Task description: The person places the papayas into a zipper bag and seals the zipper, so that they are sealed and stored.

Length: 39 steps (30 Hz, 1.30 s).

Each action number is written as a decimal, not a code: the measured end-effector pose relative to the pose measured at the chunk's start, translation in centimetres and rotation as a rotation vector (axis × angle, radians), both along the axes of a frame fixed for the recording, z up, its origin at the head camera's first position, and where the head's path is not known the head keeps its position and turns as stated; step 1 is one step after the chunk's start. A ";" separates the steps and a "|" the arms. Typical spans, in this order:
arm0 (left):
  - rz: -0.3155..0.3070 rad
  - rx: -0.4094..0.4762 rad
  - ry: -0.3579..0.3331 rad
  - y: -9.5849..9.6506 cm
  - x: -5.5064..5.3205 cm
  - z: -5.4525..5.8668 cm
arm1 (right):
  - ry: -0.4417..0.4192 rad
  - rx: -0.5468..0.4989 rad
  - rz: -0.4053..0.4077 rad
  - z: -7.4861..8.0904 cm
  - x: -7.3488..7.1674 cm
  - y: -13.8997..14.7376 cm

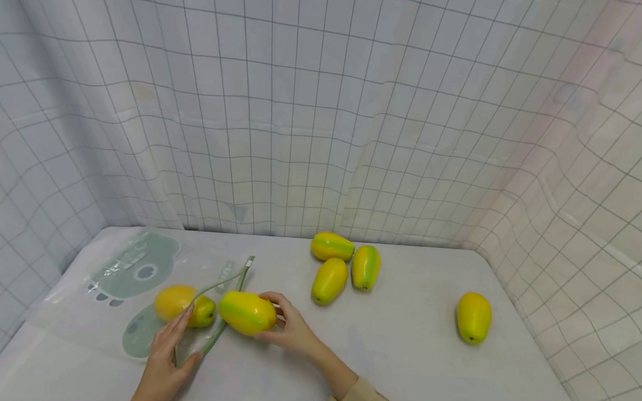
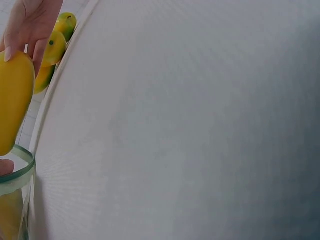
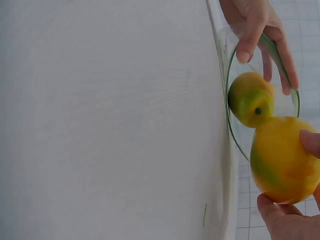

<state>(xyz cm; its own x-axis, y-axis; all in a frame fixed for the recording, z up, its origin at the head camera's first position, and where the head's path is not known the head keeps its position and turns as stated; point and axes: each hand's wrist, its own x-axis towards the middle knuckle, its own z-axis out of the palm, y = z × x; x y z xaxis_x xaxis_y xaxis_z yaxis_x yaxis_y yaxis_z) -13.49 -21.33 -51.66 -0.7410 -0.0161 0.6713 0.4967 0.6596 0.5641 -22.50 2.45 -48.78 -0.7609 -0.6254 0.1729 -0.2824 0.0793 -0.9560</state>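
Observation:
My right hand (image 1: 292, 329) grips a yellow-green papaya (image 1: 246, 313) at its right end, fingers and thumb on opposite sides. The fruit overlaps the green rim (image 1: 217, 334) of a clear plastic bag (image 1: 64, 317) lying on the table. Inside the bag rests another papaya (image 1: 176, 303). At the bag's mouth is my left hand (image 1: 167, 356), its fingers spread and fairly straight. In the right wrist view the left hand's fingers (image 3: 286, 60) touch the rim, with the thumb apart from them. The left wrist view shows the held papaya (image 2: 14, 100) above the mouth.
Behind the right hand, three papayas (image 1: 330, 281) lie in a close group. Another papaya (image 1: 474, 318) sits alone on the right of the white table (image 1: 400, 356). Grid-patterned curtains (image 1: 313, 133) hang along the back and both sides. The bag carries green animal prints.

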 end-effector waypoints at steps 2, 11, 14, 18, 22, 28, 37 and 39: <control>0.003 -0.001 -0.001 0.0 0.0 -0.1 | -0.002 0.001 0.010 -0.1 0.0 -0.3; -0.027 0.000 0.039 -0.1 -0.2 -0.2 | -0.079 0.004 0.003 0.2 0.0 -1.2; -0.024 -0.003 0.038 -0.2 -0.2 -0.2 | -0.097 -0.004 0.011 0.2 -0.1 -1.5; -0.029 0.003 0.047 -0.2 -0.3 -0.3 | -0.086 -0.009 0.031 0.1 -0.2 -2.1; -0.058 0.011 0.075 -0.3 -0.4 -0.4 | -0.067 0.000 0.043 -0.2 -0.4 -2.8; -0.054 0.006 0.060 -0.3 -0.3 -0.3 | -0.035 0.014 0.038 -0.5 -0.3 -3.7; -0.001 0.003 0.002 0.1 -0.2 0.0 | -0.078 0.067 0.009 -0.6 -0.2 -5.1; 0.008 0.004 -0.012 0.2 -0.1 0.0 | -0.101 0.080 -0.007 -0.6 -0.2 -5.4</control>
